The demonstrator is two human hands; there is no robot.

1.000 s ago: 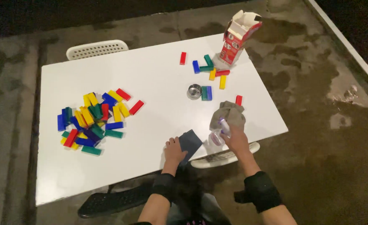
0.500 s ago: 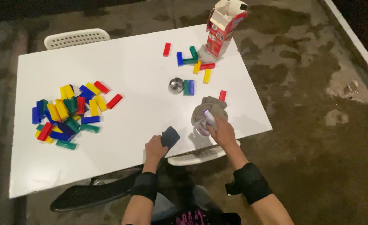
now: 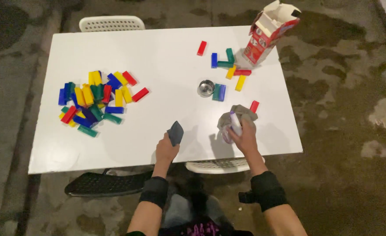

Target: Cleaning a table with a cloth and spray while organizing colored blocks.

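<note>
My left hand holds a small dark grey block upright near the front edge of the white table. My right hand grips a small pale purple and white object against a grey cloth lying on the table. A red block lies just right of the cloth. A small round metal cup stands further back, next to a green and blue block pair.
A heap of several red, blue, yellow and green blocks lies at the table's left. More loose blocks lie by an opened red and white carton at the back right. White chairs stand at the far and near sides; a dark object lies on the wet floor.
The view has shifted, so the table sits lower and more centred. My left hand has tilted the dark block up off the table. My right hand stays on the cloth.
</note>
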